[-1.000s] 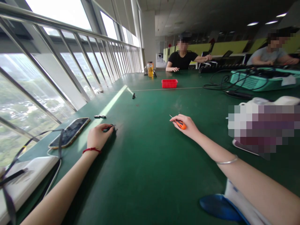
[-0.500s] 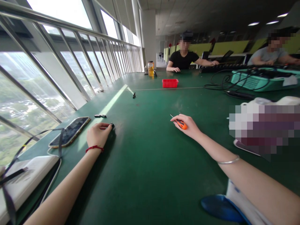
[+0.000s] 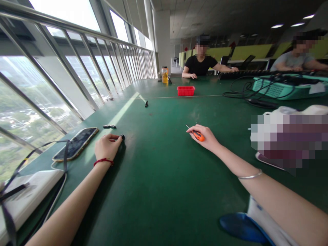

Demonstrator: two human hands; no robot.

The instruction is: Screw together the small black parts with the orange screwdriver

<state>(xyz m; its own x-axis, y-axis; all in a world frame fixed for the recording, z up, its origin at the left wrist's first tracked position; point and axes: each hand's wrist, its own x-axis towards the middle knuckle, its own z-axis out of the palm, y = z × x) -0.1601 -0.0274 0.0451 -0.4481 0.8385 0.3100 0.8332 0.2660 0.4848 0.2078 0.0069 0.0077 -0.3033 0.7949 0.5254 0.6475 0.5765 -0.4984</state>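
Note:
My left hand (image 3: 106, 147) rests on the green table, its fingertips closed on a small black part (image 3: 123, 137) whose kind is too small to make out. A little farther off lies another black piece (image 3: 109, 126), and a third small black piece (image 3: 146, 104) sits farther back. In my right hand (image 3: 206, 136) is a screwdriver (image 3: 199, 136) with an orange and black handle. Its thin shaft points away to the upper left, and the tip touches no part that I can see.
Left of my hand lie a phone (image 3: 77, 145) and a white box (image 3: 33, 198) with cables. Farther back stand a red bin (image 3: 186, 91) and a yellow bottle (image 3: 164, 76). A teal basket (image 3: 282, 89) is at the right, and two people sit across the table.

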